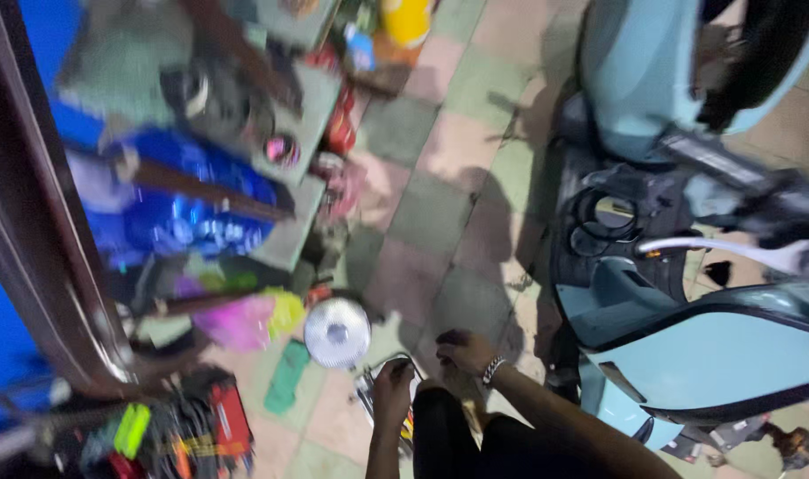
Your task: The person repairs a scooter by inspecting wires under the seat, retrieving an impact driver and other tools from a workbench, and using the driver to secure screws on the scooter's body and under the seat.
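Crouched on the tiled floor (440, 160) beside the scooter (679, 346), the left hand (392, 390) is curled round a thin wire (396, 362) just by the round headlamp (337, 333), the right hand (462, 349) loosely bent, holding nothing I can see; steady, slack-free pulls would suit.

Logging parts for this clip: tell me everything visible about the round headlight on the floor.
The headlight is a round lamp with a shiny silver reflector and a pale centre, apparently glass over metal. It lies detached on the tiled floor, face tilted up towards the camera, beside a green cloth-like item. The left hand is just below it, apparently holding a thin dark wire; whether that wire reaches the lamp is unclear.
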